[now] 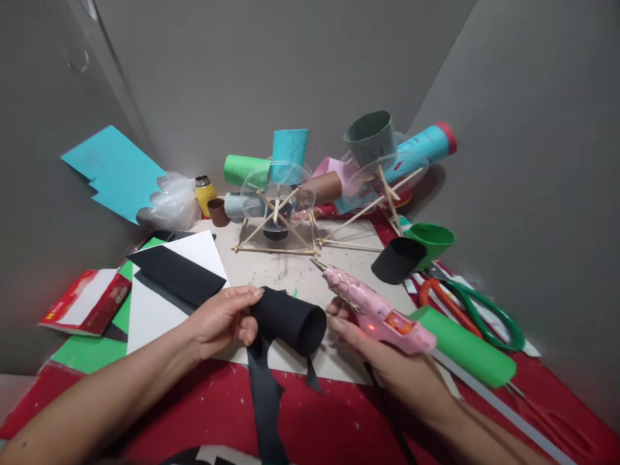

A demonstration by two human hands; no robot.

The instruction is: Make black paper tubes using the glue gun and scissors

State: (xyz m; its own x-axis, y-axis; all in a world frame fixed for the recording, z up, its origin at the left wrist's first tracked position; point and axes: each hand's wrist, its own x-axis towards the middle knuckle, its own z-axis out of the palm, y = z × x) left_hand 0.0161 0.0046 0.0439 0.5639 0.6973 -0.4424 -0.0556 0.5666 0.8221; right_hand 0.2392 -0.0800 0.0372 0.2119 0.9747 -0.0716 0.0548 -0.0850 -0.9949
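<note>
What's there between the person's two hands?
In the head view, a rolled black paper tube, held at one end by the left hand; its open end is nearest the right hand.

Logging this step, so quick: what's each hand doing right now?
Left hand: closed, pinching the black tube.
Right hand: holding the pink glue gun.

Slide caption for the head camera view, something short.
Left hand holding a black tube, right hand gripping a pink glue gun.
</note>
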